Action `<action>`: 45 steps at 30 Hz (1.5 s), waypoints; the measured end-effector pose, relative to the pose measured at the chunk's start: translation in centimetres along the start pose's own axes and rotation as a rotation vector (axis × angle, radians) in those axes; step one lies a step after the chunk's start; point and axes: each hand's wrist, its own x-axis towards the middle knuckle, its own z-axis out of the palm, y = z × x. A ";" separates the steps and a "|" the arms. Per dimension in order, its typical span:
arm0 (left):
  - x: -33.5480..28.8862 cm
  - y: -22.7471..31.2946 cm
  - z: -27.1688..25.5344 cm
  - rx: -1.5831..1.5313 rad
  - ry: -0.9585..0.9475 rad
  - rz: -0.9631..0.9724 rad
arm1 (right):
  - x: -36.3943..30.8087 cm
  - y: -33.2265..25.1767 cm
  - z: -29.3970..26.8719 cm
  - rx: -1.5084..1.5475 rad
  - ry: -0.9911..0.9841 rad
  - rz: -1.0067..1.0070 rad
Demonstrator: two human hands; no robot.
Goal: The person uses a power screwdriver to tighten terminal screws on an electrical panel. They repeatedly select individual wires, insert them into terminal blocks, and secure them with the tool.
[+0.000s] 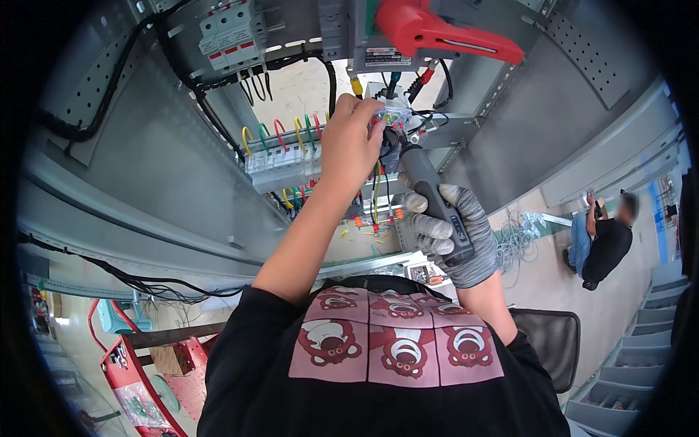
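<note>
My bare left hand [351, 140] reaches up into the metal cabinet, its thumb and fingers closed on a small clear plastic piece [394, 115] below the thick cable ends. In a grey knit glove, my right hand [475, 229] wraps round a dark grey cordless screwdriver [424, 175]. The tool points up and left, its tip close to the dark part below my left fingers. Exactly where the tip touches is hidden. Above both hands is a switch unit with a red rotary handle [451, 35]. Yellow, green and red wires loop from a terminal row [284, 166] left of my left hand.
Cabinet side walls [182, 156] flank both arms. White breakers [229, 35] and black cable bundles [175, 54] sit upper left. A red cart [138, 375] stands lower left. Another person [610, 247] crouches at the right, near tangled grey wire [518, 237] on the floor.
</note>
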 end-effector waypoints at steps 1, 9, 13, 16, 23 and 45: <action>0.0 0.1 -0.1 -0.015 -0.006 -0.012 | 0.0 -0.2 0.1 0.021 -0.025 0.008; -0.2 0.0 -0.4 -0.010 -0.022 0.054 | 0.2 1.2 0.4 0.030 -0.035 -0.027; -0.1 0.2 -0.7 -0.017 -0.041 0.016 | 0.5 1.4 0.2 -0.001 -0.016 -0.038; 0.3 0.8 -1.2 0.119 0.026 0.053 | 0.8 1.3 -0.7 -0.043 -0.014 -0.061; 1.4 0.2 -1.5 0.021 -0.149 -0.045 | 0.3 0.9 -0.9 -0.205 0.084 -0.024; 4.4 -1.7 -1.0 -0.227 -0.482 -0.259 | 0.2 -0.5 -0.9 -0.474 0.159 -0.063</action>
